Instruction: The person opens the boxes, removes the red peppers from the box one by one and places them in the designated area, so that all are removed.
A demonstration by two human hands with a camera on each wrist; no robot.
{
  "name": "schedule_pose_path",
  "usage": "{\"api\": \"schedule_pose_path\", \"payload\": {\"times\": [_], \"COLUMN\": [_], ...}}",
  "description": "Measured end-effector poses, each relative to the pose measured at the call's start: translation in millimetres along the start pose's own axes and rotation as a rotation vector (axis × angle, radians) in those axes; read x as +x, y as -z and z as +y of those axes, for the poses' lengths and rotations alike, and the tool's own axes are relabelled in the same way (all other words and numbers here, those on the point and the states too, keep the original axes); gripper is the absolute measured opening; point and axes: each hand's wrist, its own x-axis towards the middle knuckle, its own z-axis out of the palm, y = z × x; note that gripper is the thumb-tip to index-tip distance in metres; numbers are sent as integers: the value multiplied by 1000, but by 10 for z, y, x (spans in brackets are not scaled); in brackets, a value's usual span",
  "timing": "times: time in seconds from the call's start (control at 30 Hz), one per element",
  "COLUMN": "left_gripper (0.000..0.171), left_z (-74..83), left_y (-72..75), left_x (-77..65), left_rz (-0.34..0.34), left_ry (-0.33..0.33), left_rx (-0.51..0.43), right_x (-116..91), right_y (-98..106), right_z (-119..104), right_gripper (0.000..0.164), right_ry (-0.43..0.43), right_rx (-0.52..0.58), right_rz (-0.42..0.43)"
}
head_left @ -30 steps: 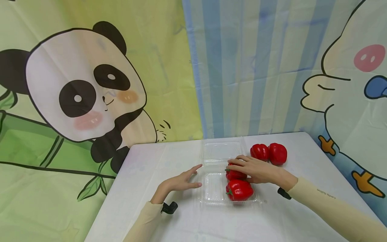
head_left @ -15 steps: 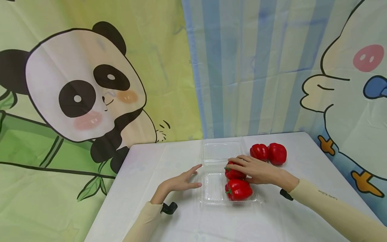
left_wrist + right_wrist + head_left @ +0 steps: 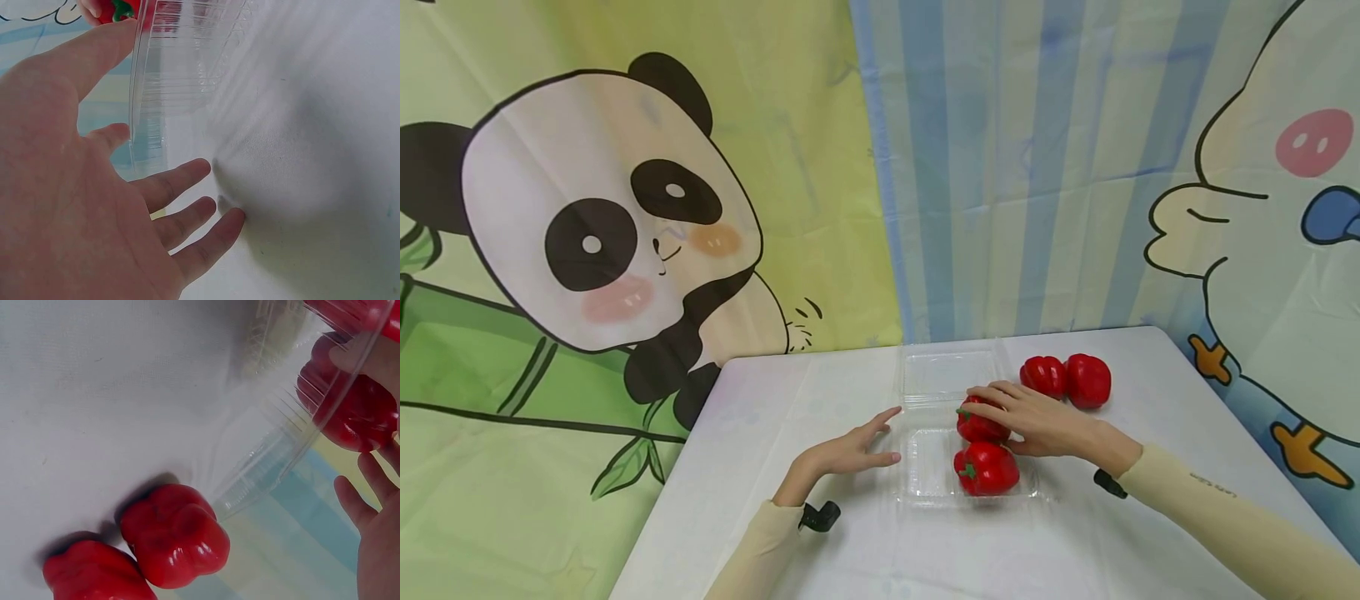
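A clear plastic clamshell box (image 3: 928, 462) lies with its lid folded back, two red bell peppers in the right part of its base. My right hand (image 3: 1041, 422) holds the farther bell pepper (image 3: 979, 429) between thumb and fingers; the right wrist view shows this pepper (image 3: 359, 415) behind the clear wall. In front of it, the nearer bell pepper (image 3: 988, 471) lies on its side, green stem to the left. At the box's left edge my left hand (image 3: 842, 452) has its fingers spread. Its thumb and index finger (image 3: 115, 134) meet the rim in the left wrist view.
Two more red bell peppers, a left one (image 3: 1042, 377) and a right one (image 3: 1087, 381), sit side by side behind my right hand. The box's lid (image 3: 951, 375) lies toward the table's back edge. A printed curtain (image 3: 970, 183) hangs behind the white table (image 3: 790, 400).
Both bell peppers in the box have shifted slightly left, the nearer one turning its stem a little toward me. My left hand has stayed put, and my right hand has barely moved.
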Motion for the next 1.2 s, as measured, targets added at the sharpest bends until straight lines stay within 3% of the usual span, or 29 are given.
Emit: {"api": "schedule_pose_path", "payload": {"times": [0.33, 1.2], "left_gripper": [88, 89], "left_z": [24, 51], "left_y": [-1, 10], "left_x": [-10, -19], "left_rz": [0, -6], "left_ry": [10, 6], "left_rx": [4, -5], "right_x": [-4, -18], "right_y": [65, 229], "right_z": [27, -1], "right_gripper": [103, 102], "right_ry": [-16, -108], "right_rx": [16, 108], "right_rz": [44, -8]}}
